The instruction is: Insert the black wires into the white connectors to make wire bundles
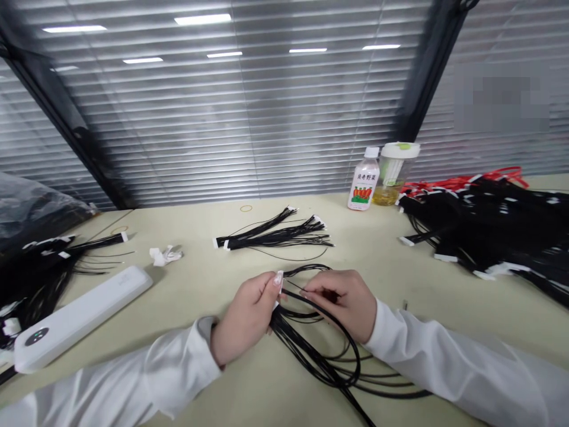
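Note:
In the head view my left hand (249, 311) is closed around a bundle of black wires (306, 350), its thumb on a white connector (279, 279) at the bundle's end. My right hand (347, 299) pinches a single thin black wire (296, 286), whose free end points toward the connector. Thicker black loops curve below and between both hands and trail to the lower right under my right forearm. Behind my hands two bundles of black wires with white connectors (275, 234) lie on the table.
A large pile of black cables (493, 231) with red wires (466, 178) spreads at the right. At the back stand a drink bottle (364, 181) and a lidded cup (393, 175). A white power bank (84, 317), crumpled paper (165, 255) and more black wires (40, 279) lie left.

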`<state>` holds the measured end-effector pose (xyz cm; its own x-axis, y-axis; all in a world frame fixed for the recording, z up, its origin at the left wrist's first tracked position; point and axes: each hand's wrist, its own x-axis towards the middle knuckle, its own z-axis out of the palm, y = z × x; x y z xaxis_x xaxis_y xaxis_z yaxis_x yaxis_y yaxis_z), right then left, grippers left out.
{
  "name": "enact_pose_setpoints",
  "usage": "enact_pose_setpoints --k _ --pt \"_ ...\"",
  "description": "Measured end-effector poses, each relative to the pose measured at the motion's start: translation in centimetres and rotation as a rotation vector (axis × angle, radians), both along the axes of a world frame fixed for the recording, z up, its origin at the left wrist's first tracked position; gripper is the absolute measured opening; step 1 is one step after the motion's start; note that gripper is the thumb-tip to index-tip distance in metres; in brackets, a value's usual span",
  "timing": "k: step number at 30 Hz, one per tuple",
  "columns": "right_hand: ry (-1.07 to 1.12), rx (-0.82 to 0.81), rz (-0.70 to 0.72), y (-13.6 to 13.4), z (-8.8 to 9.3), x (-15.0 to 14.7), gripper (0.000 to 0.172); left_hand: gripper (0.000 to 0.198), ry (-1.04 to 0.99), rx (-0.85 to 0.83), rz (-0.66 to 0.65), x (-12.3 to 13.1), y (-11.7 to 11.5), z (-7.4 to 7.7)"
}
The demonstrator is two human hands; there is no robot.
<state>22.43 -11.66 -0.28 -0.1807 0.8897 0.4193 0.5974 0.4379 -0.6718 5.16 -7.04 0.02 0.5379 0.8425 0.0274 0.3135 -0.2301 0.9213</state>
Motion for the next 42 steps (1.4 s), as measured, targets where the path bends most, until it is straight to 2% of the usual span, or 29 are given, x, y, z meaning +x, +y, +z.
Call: enact_pose_setpoints --k 11,15,19,23,27,33,36,42 --pt "-0.005 0.046 -0.022 0.1 0.0 -0.1 0.015 0.04 0.069 0.052 0.005 0.0 0.1 0.1" --pt "0.039 0.075 -0.01 0.3 0.0 -0.1 0.014 0.037 0.096 0.111 -0.034 0.1 -0.1 0.5" --pt "0.018 0.148 -0.019 0.3 -0.2 -0.1 0.013 0.035 0.129 0.158 -0.061 0.2 -0.2 0.6" --pt "-0.057 0.305 -0.014 0.2 -0.4 -0.1 0.012 0.034 0.138 0.175 -0.085 0.2 -0.2 0.6" --pt "-0.121 0.435 0.005 0.1 -0.7 0.0 0.012 0.034 0.118 0.152 -0.121 0.1 -0.2 0.6" --pt "-0.221 0.533 -0.014 -0.1 -0.8 -0.1 0.014 0.038 0.131 0.043 -0.134 -0.1 -0.1 0.1" --pt "-0.295 0.528 -0.01 -0.2 -0.8 0.1 0.016 0.04 0.116 -0.024 -0.108 -0.1 0.0 0.0" --pt "-0.317 0.471 -0.013 0.0 -1.0 0.2 0.018 0.041 0.084 -0.034 -0.131 -0.1 0.2 0.0"
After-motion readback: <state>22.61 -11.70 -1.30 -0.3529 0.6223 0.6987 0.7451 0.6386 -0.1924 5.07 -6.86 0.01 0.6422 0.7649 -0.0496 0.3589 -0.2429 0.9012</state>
